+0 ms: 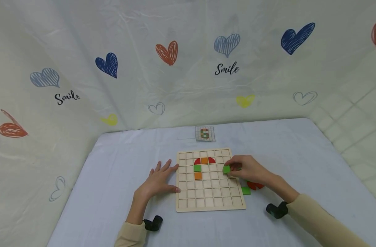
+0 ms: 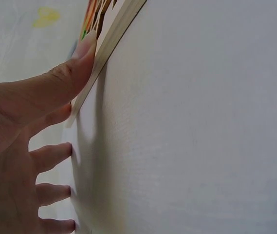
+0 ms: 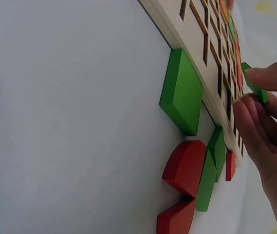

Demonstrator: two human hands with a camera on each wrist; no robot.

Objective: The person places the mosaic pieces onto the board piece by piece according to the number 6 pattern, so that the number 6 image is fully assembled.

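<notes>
A light wooden grid board point(image 1: 191, 204) lies on the white-covered table. In its upper rows sit red quarter-round pieces point(image 1: 211, 160), orange square tiles point(image 1: 198, 175) and a green square tile point(image 1: 197, 168). My right hand point(image 1: 247, 168) pinches another green square tile point(image 3: 255, 84) between thumb and fingers, over the board's right side. At the left edge my left hand point(image 1: 158, 183) lies with fingers spread, thumb and index fingertip touching the board's rim. In the left wrist view the thumb point(image 2: 75, 68) rests on that edge.
Loose green tiles point(image 3: 184, 92) and red rounded pieces point(image 3: 187, 165) lie along the board's right edge, partly under my right hand in the head view. Behind the board is a small pattern card point(image 1: 205, 133) showing a G-like figure. A heart-printed curtain point(image 1: 188, 79) hangs behind the table.
</notes>
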